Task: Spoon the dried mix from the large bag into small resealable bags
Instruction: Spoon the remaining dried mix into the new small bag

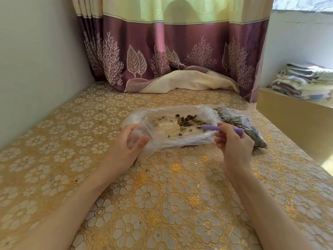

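The large clear bag [207, 112] lies open on the table, its rim rolled down, with a small heap of dried mix [187, 120] inside. My left hand [126, 147] holds a small clear resealable bag [142, 131] upright at the large bag's left edge. My right hand [234, 143] grips a purple spoon [211, 127] by its handle, the spoon lying level over the large bag's right rim. I cannot make out the spoon's bowl. Filled small bags of mix [252, 129] lie to the right of my right hand.
A gold flower-patterned cloth [162, 195] covers the table. A purple and cream curtain [171, 56] hangs at the back, its hem resting on the table. A wall closes the left side. Folded towels [304, 82] sit on a low cabinet at the right.
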### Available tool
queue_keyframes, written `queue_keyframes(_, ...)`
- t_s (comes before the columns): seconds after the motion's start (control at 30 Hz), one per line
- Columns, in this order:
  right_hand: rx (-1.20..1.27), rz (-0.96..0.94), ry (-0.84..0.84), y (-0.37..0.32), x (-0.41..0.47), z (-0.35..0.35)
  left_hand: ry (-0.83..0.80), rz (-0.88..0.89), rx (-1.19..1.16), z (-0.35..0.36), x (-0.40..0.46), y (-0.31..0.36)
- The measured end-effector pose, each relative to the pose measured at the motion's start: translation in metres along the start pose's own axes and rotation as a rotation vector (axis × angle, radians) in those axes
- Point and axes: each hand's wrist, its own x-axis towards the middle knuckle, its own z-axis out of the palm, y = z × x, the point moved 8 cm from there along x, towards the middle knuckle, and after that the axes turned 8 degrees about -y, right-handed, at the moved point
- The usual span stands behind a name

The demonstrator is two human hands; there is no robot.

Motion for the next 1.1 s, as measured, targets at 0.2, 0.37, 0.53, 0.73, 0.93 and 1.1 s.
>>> queue_keyframes(0.2,0.088,-0.089,-0.17,-0.017,-0.008,0.024,-0.021,-0.003,-0.031,0.003,0.0,-0.003)
queue_keyframes(0.37,-0.036,-0.164,-0.352,-0.023,-0.019,0.043,0.018,-0.008,-0.05,0.001,0.0,0.001)
queue_keyframes(0.53,-0.159,-0.214,-0.601,-0.023,-0.033,0.066,0.064,0.013,-0.133,-0.003,-0.001,0.003)
queue_keyframes(0.73,-0.053,-0.156,-0.528,-0.02,-0.022,0.054,0.074,0.02,-0.131,-0.003,-0.003,0.012)
queue_keyframes(0.93,-0.018,-0.061,-0.146,-0.008,0.003,0.01,0.054,0.029,-0.087,-0.003,-0.003,0.009)
queue_keyframes(1.1,-0.299,-0.093,0.02,-0.007,0.01,-0.014,0.002,0.014,0.001,0.001,-0.002,0.004)
